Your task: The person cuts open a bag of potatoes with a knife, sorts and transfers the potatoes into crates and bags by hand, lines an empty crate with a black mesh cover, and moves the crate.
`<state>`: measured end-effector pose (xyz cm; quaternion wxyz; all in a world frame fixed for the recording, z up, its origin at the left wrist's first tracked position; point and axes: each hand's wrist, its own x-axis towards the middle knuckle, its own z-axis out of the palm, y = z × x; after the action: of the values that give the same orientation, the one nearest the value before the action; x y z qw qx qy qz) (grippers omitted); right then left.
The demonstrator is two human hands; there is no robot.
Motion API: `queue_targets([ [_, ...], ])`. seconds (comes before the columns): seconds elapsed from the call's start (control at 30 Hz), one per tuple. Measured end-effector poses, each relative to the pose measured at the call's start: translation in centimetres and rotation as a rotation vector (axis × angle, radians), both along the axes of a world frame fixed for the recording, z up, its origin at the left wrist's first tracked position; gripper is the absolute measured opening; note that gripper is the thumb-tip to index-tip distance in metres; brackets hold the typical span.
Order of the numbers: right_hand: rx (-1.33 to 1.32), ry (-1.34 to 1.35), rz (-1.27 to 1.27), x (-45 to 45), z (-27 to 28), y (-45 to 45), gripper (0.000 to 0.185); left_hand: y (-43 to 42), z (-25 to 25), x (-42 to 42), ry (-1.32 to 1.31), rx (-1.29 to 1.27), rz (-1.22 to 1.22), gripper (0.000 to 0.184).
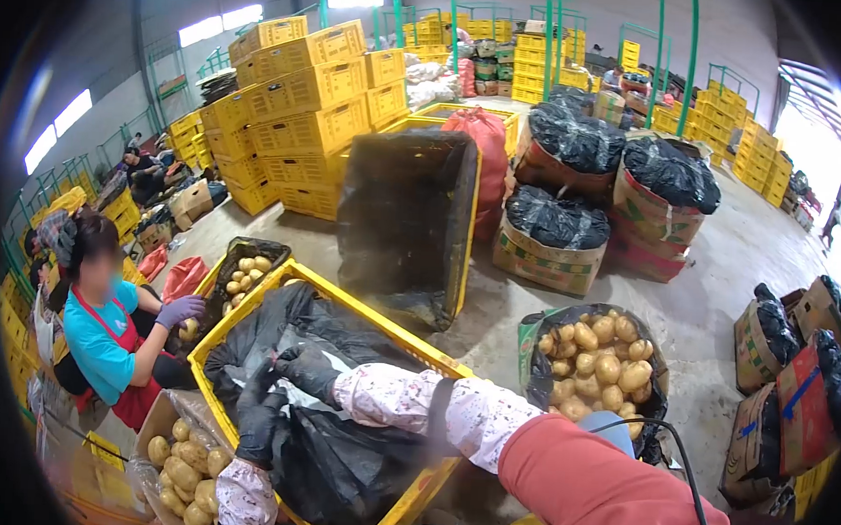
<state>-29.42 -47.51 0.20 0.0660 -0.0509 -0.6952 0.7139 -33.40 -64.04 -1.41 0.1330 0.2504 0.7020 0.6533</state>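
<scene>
A yellow plastic crate [380,319] lined with loose black plastic sheeting [355,480] is right in front of me. My left hand [258,422], in a dark glove, reaches in over the crate's left side, fingers toward the far end. From the right comes my right hand [311,370], also dark-gloved, its tips close to those of the left. Both touch or hover just over the sheeting, where a pale patch shows. Dark gloves blend into the dark plastic, so any grip on it is unclear. No potatoes show in this crate.
Potatoes fill an open sack-lined box [604,364] at right and a carton [182,468] at lower left. A co-worker [108,315] in purple gloves handles potatoes beside another crate. A lined crate [408,224] stands on edge ahead. Behind are stacked yellow crates [305,107] and wrapped cartons [553,240].
</scene>
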Motion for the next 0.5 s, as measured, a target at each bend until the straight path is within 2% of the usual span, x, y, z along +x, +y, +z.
queue_targets([
  [0.03, 0.027, -0.038, -0.036, -0.2, 0.3, -0.2, 0.033, 0.4, -0.1, -0.2, 0.044, 0.048, -0.029, 0.059],
  [0.13, 0.091, 0.069, 0.015, -0.4, 0.2, 0.0, 0.031, 0.8, 1.1, 0.4, -0.035, 0.244, 0.058, 0.055],
  [0.17, 0.088, 0.098, -0.013, -0.2, 0.2, -0.1, 0.031, 0.4, 2.1, 0.6, -0.088, 0.03, 0.097, 0.055],
  [0.2, 0.086, 0.125, -0.039, 0.1, 0.3, -0.3, 0.03, 0.6, 1.2, -0.2, 0.035, 0.074, 0.028, 0.054],
  [0.23, 0.112, 0.124, -0.054, 0.0, 0.4, -0.5, 0.028, 0.5, 0.3, -0.5, -0.005, 0.09, 0.024, 0.052],
  [0.37, 0.028, 0.103, -0.006, 0.2, 0.4, -1.1, 0.022, -0.5, 0.4, -1.1, -0.184, 0.037, 0.061, 0.047],
  [0.43, -0.139, 0.159, -0.004, -0.6, -0.3, -1.7, 0.017, -0.7, 0.7, -1.2, -0.203, 0.119, 0.039, 0.046],
  [0.47, -0.138, 0.158, 0.004, -1.0, -0.7, -1.8, 0.017, -0.6, 0.7, -1.1, -0.228, 0.199, 0.008, 0.044],
  [0.5, -0.241, 0.154, 0.04, -0.9, -0.2, -1.8, 0.016, 0.1, 1.0, -0.4, -0.149, 0.173, 0.107, 0.046],
])
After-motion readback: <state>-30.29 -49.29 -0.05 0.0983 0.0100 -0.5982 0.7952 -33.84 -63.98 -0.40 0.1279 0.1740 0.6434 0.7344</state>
